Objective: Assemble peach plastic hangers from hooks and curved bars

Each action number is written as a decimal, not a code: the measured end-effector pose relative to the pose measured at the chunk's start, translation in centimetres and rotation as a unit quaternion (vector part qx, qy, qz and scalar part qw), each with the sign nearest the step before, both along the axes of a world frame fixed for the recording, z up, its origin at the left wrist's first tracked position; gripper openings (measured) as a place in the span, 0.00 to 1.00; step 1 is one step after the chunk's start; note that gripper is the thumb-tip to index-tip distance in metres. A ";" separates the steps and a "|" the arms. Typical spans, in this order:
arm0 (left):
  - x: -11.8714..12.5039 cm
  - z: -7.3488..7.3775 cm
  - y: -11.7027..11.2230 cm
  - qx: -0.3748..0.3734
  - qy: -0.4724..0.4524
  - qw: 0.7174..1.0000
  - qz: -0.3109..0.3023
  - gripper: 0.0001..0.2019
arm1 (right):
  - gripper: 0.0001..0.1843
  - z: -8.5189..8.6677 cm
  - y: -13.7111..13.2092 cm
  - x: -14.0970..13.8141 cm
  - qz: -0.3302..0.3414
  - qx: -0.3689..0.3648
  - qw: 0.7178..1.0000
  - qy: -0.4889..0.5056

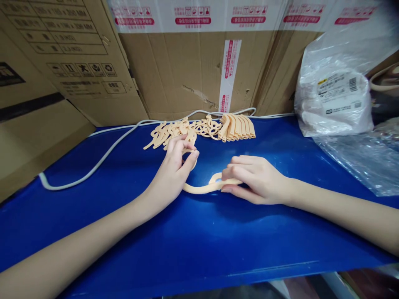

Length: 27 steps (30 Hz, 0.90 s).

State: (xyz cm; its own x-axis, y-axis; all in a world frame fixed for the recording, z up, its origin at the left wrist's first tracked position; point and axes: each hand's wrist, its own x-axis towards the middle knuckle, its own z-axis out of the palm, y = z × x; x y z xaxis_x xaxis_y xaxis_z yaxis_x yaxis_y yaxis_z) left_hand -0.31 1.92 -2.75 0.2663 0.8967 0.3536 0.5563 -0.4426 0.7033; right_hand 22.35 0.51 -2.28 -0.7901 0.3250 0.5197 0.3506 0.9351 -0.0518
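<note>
L hand (179, 164): thumb + fingertips pinched on one end of cream, curved, rubbery-looking strip (201, 189).
R hand (255, 178): apart from L, fingers clamped on strip's other part, prob. steadying it.
Strip pos.: betw. hands, over smooth blue tabletop (199, 245).
Loose cream curvy pieces (166, 132): heaped behind L hand, likely w/in reach.
Cream bent flat tubes (238, 126): rowed alongside, prob. for tidiness.

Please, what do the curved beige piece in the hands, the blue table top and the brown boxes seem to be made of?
Curved beige piece: smooth and matte, perhaps plastic or rubber, given its even colour without visible grain.
Table top: glossy blue, probably a plastic surface, since it reflects light.
Boxes: matte brown cardboard, judging by creases, scuffs and printed handling symbols.
</note>
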 end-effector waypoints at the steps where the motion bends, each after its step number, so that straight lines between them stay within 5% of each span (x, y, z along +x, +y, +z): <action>1: 0.0 -0.1 0.1 0.004 -0.004 1.000 -0.002 0.05 | 0.08 0.0 0.0 0.0 0.004 0.004 1.000 -0.005; 12: 0.2 -0.6 0.3 -0.062 -0.043 0.996 -0.039 0.06 | 0.18 -0.3 0.9 -0.1 -0.069 -0.102 0.991 -0.054; 19: 0.1 -0.4 0.1 -0.027 0.012 0.994 -0.103 0.07 | 0.14 -0.3 0.9 -0.1 -0.074 -0.097 0.990 -0.073; 27: 0.2 -0.3 -0.1 0.000 0.051 0.994 -0.098 0.09 | 0.14 -0.3 0.8 -0.1 -0.057 -0.073 0.993 -0.072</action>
